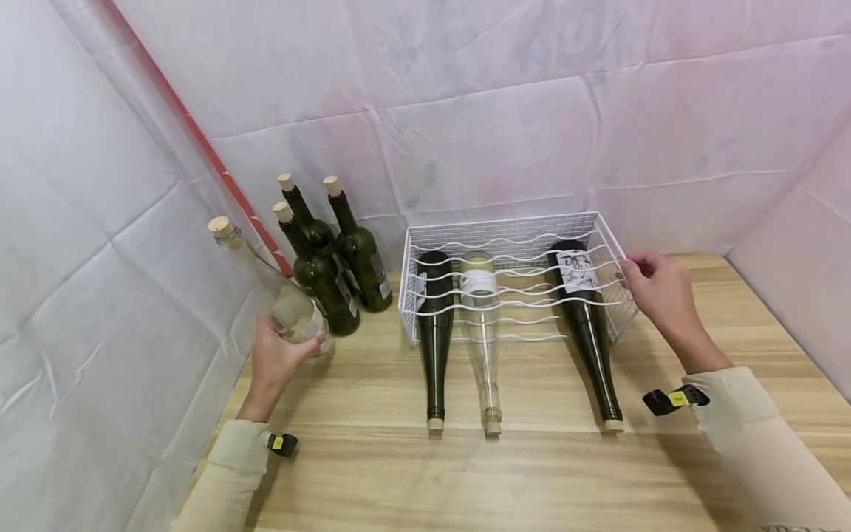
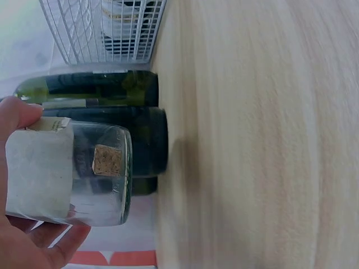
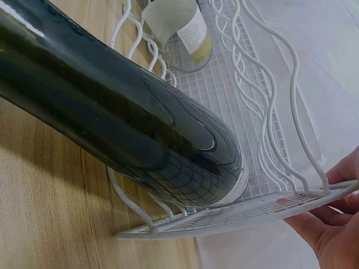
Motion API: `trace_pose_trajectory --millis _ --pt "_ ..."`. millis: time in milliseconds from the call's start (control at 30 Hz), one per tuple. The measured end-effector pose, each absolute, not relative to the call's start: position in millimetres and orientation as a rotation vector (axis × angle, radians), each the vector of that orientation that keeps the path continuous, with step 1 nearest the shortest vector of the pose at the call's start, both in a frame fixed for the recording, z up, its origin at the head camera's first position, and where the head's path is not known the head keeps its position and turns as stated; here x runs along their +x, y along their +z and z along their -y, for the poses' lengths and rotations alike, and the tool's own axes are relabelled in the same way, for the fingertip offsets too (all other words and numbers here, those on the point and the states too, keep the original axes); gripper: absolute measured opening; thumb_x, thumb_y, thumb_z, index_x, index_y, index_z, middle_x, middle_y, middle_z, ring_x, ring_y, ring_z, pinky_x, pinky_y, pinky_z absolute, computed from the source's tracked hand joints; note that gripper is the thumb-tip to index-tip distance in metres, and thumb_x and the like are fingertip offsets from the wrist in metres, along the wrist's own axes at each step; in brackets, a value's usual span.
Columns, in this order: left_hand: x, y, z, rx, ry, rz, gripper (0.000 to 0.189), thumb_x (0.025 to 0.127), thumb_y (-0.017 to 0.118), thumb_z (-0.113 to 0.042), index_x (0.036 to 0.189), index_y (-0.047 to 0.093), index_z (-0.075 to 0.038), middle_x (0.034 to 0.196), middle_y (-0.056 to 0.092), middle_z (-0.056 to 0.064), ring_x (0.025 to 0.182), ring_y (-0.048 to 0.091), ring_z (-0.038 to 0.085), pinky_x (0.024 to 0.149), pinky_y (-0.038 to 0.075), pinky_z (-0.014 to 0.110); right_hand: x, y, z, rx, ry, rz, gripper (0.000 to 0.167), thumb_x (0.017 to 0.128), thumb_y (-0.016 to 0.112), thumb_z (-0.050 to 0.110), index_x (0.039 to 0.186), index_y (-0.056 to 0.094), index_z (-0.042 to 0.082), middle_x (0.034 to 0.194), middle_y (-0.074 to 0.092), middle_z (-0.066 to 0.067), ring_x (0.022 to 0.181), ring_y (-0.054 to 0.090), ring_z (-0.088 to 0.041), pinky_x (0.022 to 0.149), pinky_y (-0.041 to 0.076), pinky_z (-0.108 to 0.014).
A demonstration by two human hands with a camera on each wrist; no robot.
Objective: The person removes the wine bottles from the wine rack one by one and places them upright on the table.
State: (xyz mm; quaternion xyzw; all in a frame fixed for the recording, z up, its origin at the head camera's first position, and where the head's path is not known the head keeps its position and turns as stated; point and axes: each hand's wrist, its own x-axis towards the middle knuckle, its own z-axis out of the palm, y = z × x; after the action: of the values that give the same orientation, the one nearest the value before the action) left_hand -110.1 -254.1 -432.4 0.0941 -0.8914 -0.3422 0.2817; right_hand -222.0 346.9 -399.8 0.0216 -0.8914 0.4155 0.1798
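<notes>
My left hand (image 1: pixel 279 360) grips a clear corked glass bottle (image 1: pixel 292 310) low on its body, its neck leaning left. In the left wrist view a cork (image 2: pixel 107 160) shows through the glass by the base of this bottle. My right hand (image 1: pixel 663 295) pinches the right end frame of a white wire wine rack (image 1: pixel 614 244). Lying in the rack, necks toward me, are a dark bottle (image 1: pixel 436 355) at left, a clear bottle (image 1: pixel 488 355) beside it and a dark bottle (image 1: pixel 594 347) at the right end.
Behind the held bottle, three dark green corked bottles (image 1: pixel 362 255) stand close together at the left of the wooden table (image 1: pixel 372 458). White sheeting (image 1: pixel 492 148) rises behind the rack and along both sides.
</notes>
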Motion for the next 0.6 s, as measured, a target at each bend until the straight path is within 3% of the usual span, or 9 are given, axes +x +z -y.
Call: trace_pose_trajectory --millis 300,600 --pt "-118 -437 265 0.404 -0.975 2.475 0.083 0.071 0.094 -0.039 0.125 0.048 0.004 0.105 0.064 0.023 0.092 0.065 0.037 0.079 0.053 0.044 -223 -402 -349 0.054 1.133 2.521 0.04 0.104 0.054 0.021 0.117 0.069 -0.014 0.104 0.072 -0.036 0.061 0.047 0.025 0.054 0.042 -0.004" --pt "-126 -442 273 0.488 -0.978 2.505 0.083 0.071 0.094 -0.039 0.123 0.046 0.005 0.102 0.06 0.021 0.091 0.061 0.036 0.077 0.051 0.044 -222 -401 -347 0.035 1.149 2.525 0.04 0.104 0.055 0.022 0.118 0.07 -0.013 0.097 0.074 -0.032 0.061 0.05 0.022 0.054 0.044 -0.007"
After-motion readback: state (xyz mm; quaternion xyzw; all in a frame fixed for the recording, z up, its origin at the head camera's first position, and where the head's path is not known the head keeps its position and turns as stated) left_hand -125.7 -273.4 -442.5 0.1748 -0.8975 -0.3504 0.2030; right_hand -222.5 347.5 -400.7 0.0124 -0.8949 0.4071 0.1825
